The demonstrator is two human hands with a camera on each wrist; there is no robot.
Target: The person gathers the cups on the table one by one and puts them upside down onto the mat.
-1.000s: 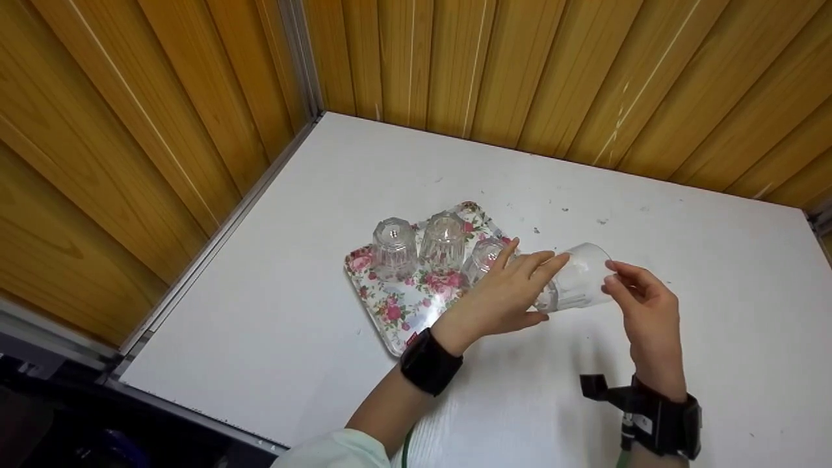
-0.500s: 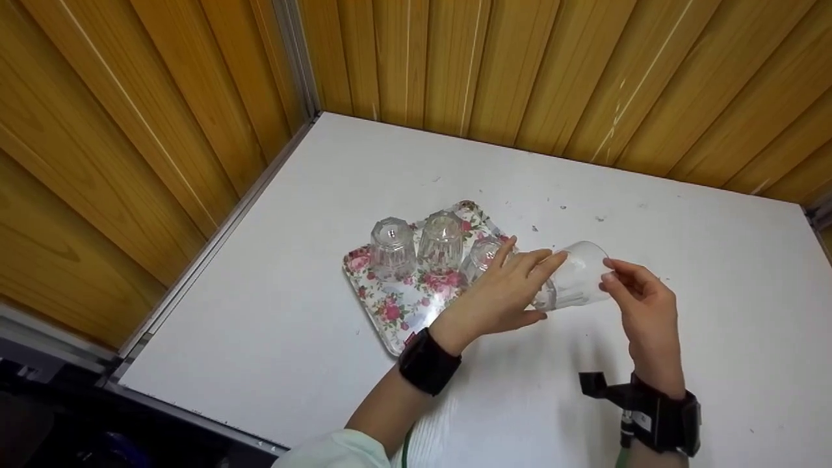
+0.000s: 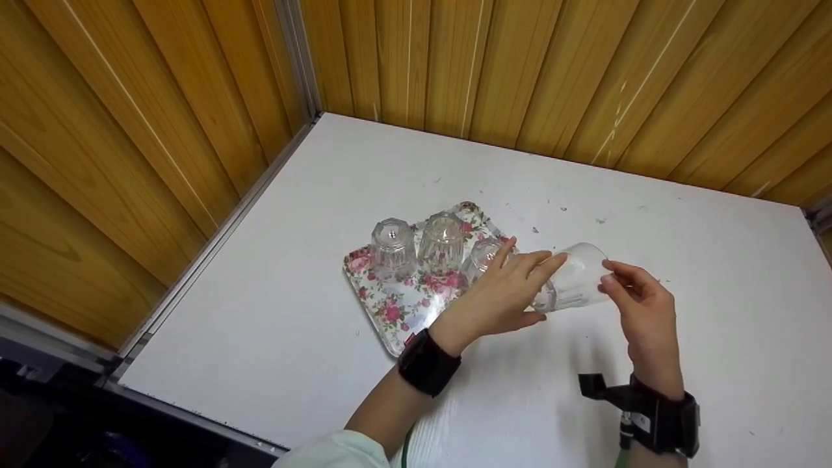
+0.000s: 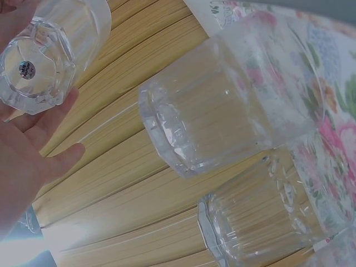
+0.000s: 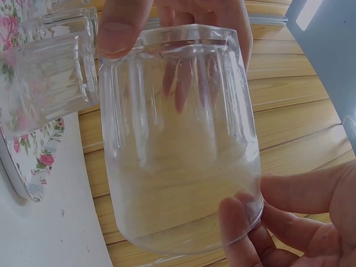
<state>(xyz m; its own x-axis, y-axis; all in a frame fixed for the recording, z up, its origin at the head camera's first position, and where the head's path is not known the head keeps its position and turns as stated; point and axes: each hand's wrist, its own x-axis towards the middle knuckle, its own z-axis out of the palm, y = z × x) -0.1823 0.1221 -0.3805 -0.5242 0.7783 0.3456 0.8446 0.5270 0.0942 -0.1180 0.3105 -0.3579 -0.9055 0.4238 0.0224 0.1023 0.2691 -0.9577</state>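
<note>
A clear ribbed glass point(image 3: 575, 276) hangs tilted on its side above the white table, just right of the tray. My left hand point(image 3: 513, 289) grips its thick base end point(image 4: 34, 61), with the fingers point(image 5: 118, 26) over the top. My right hand point(image 3: 627, 289) pinches the rim between the fingertips point(image 5: 239, 222). A floral tray point(image 3: 406, 309) carries three more glasses upside down: one at the left point(image 3: 392, 250), one in the middle point(image 3: 442, 239), and one at the right point(image 3: 484, 257) partly behind my left hand.
The white table point(image 3: 682, 227) stands in a corner of wood-panelled walls point(image 3: 162, 130), with a metal strip along its left edge. Small dark specks lie behind the tray. Black wrist straps sit on both forearms.
</note>
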